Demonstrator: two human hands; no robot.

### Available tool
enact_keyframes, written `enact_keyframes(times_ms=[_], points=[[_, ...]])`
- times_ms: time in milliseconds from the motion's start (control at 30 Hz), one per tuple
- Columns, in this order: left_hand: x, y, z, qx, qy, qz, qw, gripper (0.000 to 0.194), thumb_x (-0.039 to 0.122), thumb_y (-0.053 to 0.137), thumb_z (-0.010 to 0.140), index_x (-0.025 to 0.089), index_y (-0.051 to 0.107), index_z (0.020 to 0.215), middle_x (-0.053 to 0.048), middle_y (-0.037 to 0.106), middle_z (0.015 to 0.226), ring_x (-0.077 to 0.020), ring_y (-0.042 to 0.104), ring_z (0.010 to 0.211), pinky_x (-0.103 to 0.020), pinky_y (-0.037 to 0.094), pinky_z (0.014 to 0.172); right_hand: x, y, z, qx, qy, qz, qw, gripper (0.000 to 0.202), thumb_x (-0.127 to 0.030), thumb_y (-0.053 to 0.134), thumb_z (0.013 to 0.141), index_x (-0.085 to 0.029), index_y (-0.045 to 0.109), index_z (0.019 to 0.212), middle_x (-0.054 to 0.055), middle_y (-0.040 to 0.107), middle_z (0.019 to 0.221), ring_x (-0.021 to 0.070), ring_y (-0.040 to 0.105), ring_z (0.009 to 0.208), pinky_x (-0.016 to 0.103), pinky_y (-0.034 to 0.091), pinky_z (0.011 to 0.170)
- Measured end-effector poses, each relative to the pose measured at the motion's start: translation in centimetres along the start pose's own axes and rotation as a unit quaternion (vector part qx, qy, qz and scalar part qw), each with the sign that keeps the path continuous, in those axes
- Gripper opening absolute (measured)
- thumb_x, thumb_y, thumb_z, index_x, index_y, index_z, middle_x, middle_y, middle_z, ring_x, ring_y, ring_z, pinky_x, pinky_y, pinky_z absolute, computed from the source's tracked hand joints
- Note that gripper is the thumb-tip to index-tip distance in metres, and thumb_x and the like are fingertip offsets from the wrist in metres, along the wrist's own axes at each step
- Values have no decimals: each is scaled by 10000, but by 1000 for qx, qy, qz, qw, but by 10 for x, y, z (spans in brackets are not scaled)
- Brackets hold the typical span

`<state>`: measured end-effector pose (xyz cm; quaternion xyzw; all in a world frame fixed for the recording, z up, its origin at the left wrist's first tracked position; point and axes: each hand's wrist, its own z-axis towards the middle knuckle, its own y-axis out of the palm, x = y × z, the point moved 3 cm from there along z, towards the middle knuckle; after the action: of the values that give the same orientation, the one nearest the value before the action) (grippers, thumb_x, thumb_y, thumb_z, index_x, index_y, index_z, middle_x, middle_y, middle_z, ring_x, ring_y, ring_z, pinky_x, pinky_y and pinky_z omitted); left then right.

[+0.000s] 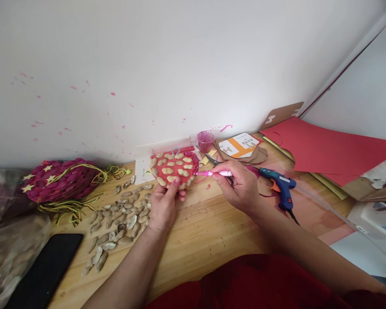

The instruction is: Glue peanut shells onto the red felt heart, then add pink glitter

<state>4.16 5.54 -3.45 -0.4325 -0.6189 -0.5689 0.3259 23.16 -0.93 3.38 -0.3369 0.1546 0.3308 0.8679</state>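
Observation:
My left hand point(165, 201) grips the lower edge of a red card disc point(176, 175) covered with peanut shells, thumb on its front. A few shells at the disc's upper right are painted magenta; the others are plain tan. My right hand point(239, 184) pinches a white-handled paintbrush point(223, 173), its pink tip at the right edge of the disc. Beyond the brush stands a clear plastic cup point(206, 140) stained with magenta paint. Dark scissors point(213, 159) lie partly hidden behind my right hand. Loose peanut shells point(125, 214) are spread left of my left hand.
A blue glue gun point(283, 187) with a cord lies right of my right hand. Cut cardboard pieces point(239, 146) and red paper sheets point(337, 148) are behind it. At left are finished-looking magenta shell ornaments point(64, 180), plastic bags point(13, 253) and a black phone point(46, 270).

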Motion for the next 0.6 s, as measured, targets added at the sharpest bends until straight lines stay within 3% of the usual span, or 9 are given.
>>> enact_keyframes(times_ms=[167, 600], points=[[-1, -1, 1, 0, -9, -17, 1000, 433, 396, 930, 593, 146, 642, 798, 24, 659, 662, -77, 573, 471, -169, 433, 406, -1, 0, 0, 3, -17, 6, 1000, 76, -187, 633, 939, -246, 672, 967, 14, 732, 864, 176, 666, 784, 321, 523, 734], [-1, -2, 2, 3, -83, -112, 990, 431, 289, 980, 517, 118, 664, 755, 33, 637, 630, -56, 553, 462, -133, 397, 372, 7, -5, 1, 38, 60, 76, 995, 47, -202, 642, 930, -219, 672, 962, 15, 723, 875, 150, 653, 743, 292, 509, 700]])
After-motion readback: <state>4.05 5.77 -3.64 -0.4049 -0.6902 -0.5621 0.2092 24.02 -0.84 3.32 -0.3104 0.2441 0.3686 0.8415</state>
